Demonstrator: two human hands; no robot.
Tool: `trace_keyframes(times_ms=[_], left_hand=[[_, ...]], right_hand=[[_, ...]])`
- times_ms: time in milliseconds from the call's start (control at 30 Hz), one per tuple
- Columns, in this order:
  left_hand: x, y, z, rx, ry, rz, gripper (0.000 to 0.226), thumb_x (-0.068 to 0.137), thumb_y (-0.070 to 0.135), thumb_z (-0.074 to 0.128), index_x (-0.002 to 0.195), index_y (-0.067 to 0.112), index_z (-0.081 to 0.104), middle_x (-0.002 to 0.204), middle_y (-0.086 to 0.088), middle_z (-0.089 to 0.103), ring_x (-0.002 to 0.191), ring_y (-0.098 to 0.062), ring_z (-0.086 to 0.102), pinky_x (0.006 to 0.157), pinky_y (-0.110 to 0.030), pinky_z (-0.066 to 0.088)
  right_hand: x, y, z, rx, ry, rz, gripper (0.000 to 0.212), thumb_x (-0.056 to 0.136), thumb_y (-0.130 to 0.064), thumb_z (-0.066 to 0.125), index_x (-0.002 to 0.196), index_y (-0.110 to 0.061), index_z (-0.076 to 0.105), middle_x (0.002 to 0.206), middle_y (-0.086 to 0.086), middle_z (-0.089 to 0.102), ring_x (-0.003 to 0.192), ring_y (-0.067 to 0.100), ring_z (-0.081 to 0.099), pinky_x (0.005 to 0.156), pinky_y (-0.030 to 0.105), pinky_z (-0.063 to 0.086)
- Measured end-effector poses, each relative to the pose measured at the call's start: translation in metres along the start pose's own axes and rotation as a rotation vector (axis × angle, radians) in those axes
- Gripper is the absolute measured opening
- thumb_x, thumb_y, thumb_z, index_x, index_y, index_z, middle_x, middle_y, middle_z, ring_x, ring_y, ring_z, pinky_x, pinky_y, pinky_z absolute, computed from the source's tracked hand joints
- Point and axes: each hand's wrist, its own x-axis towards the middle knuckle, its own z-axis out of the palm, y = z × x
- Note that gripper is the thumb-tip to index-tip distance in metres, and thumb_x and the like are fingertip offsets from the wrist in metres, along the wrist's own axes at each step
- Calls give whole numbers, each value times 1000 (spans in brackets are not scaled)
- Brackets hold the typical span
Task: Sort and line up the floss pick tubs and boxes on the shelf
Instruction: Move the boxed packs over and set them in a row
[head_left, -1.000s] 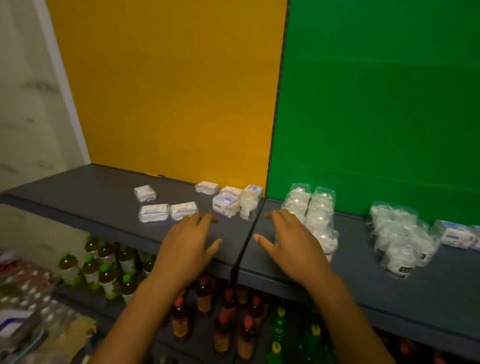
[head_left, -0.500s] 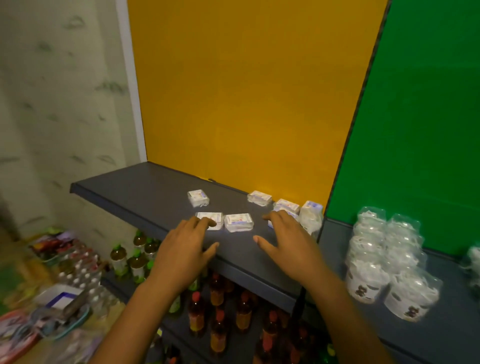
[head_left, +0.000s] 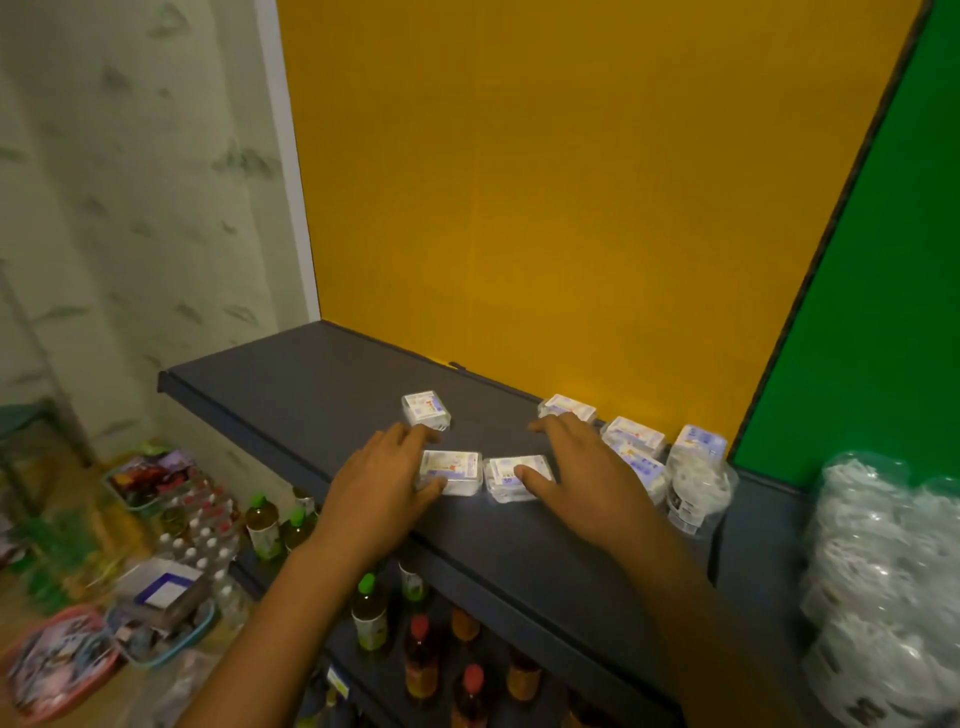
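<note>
Several small clear floss pick boxes lie on the dark grey shelf (head_left: 291, 384). My left hand (head_left: 382, 480) rests over the left end of one box (head_left: 451, 470), thumb under its front corner and fingers spread. My right hand (head_left: 582, 475) lies with its thumb on the neighbouring box (head_left: 514, 475); its fingers reach toward a box at the back (head_left: 567, 407). Another box (head_left: 426, 410) sits apart, just beyond my left fingertips. More boxes (head_left: 635, 435) and a round clear tub (head_left: 698, 478) stand to the right.
A cluster of wrapped round tubs (head_left: 883, 561) fills the shelf section at far right, under the green panel. Bottles (head_left: 370, 613) stand on the lower shelf below my arms. Baskets of goods (head_left: 156, 618) sit on the floor at left. The yellow back panel closes off the shelf.
The view has swung left and closer. Both hands moved forward from the shelf's front edge onto the two front boxes.
</note>
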Motion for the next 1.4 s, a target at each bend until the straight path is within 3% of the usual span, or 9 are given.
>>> trace_keyframes(times_ms=[233, 433, 600, 800, 1000, 1133, 1267, 1400], left_hand=[[30, -30, 25, -72, -139, 49, 67, 87, 46, 62, 143, 26, 32, 143, 0, 39, 128, -19, 41, 97, -35, 45], [44, -54, 48, -173, -231, 99, 73, 84, 44, 67, 145, 27, 31, 148, 0, 37, 132, -19, 39, 104, -39, 42], [45, -62, 57, -247, -173, 127, 64, 82, 37, 71, 138, 23, 44, 137, 0, 45, 121, -18, 49, 99, -35, 45], [50, -66, 51, -325, -68, 206, 68, 73, 36, 80, 133, 22, 52, 131, 1, 50, 116, -17, 53, 95, -31, 46], [56, -66, 32, -456, 104, 322, 64, 67, 22, 86, 126, 18, 59, 121, 2, 52, 107, -5, 51, 90, -18, 47], [57, -71, 17, -510, 172, 374, 64, 64, 15, 87, 122, 20, 61, 119, 4, 51, 105, 7, 44, 87, -1, 38], [52, -84, 6, -527, 211, 377, 63, 64, 15, 87, 121, 22, 61, 121, 5, 52, 107, 3, 47, 89, -3, 39], [46, -97, 8, -540, 222, 339, 64, 65, 17, 87, 122, 25, 59, 122, 6, 53, 111, -1, 49, 91, -4, 38]], right_hand=[[16, 4, 27, 42, -69, 161, 55, 94, -49, 52, 141, -26, 38, 151, -3, 37, 134, 17, 41, 105, 33, 38], [14, 2, 38, 63, -5, 237, 46, 98, -44, 48, 139, -25, 40, 146, -2, 41, 128, 18, 46, 102, 35, 42], [0, 1, 40, 69, 54, 230, 35, 98, -39, 49, 130, -26, 45, 130, -4, 48, 115, 13, 49, 92, 31, 44], [-2, 1, 35, 57, 55, 228, 40, 96, -34, 52, 134, -27, 42, 135, -5, 44, 119, 13, 48, 94, 29, 43], [5, 1, 33, 40, -28, 223, 52, 90, -26, 61, 137, -26, 38, 141, -5, 39, 125, 15, 44, 97, 30, 43], [15, 0, 36, 47, -139, 252, 63, 85, -22, 66, 140, -27, 36, 143, -2, 38, 128, 18, 43, 102, 33, 42], [22, -2, 44, 64, -209, 279, 70, 86, -17, 67, 146, -25, 31, 149, -1, 36, 134, 18, 40, 110, 34, 36], [23, -2, 57, 11, -164, 279, 67, 85, -20, 68, 144, -23, 36, 144, 0, 42, 128, 17, 45, 106, 31, 39]])
